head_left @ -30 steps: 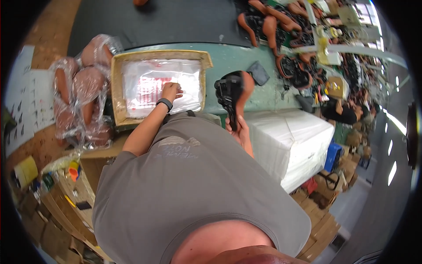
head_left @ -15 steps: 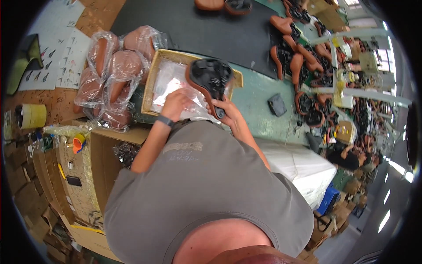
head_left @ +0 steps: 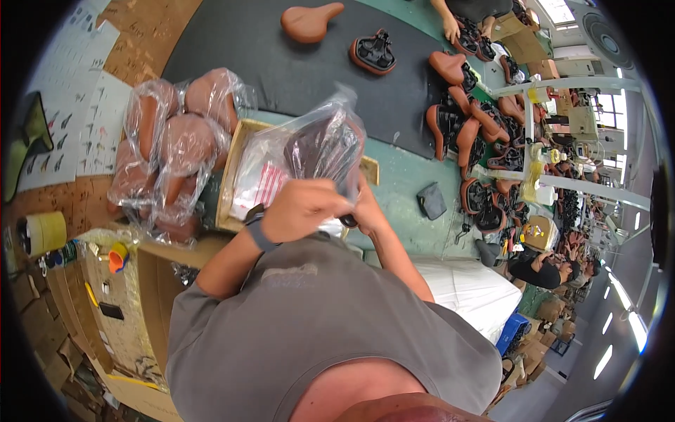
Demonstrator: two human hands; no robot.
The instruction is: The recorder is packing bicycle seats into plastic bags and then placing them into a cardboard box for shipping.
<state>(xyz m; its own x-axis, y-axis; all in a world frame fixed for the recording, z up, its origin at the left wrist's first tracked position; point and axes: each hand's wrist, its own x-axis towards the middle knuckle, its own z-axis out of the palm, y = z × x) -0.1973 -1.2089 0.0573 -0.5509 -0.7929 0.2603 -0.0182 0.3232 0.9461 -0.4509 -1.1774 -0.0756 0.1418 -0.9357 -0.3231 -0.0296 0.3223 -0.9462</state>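
Observation:
A bicycle saddle (head_left: 320, 151), dark underside showing, sits inside a clear plastic bag (head_left: 343, 105) in front of my chest. My left hand (head_left: 299, 209) is closed on the bag's edge near the saddle's narrow nose. Around the nose end wraps my right hand (head_left: 364, 207), gripping the saddle; part of its fingers is hidden. Just behind lies a shallow yellowish box (head_left: 232, 184) with flat plastic bags (head_left: 264, 186) in it, some with red stripes.
Bagged brown saddles (head_left: 190, 141) are heaped to the left. Two unwrapped saddles lie on the black mat (head_left: 239, 42), one a brown saddle (head_left: 309, 24). More saddles (head_left: 467, 133) pile up at right, beyond a small black pouch (head_left: 432, 201). A co-worker's hand (head_left: 451, 28) touches saddles at the far right.
The saddle, bare before, is now inside the clear bag. My left hand has moved from the box to the saddle's nose end, pulling the bag. My view has shifted slightly.

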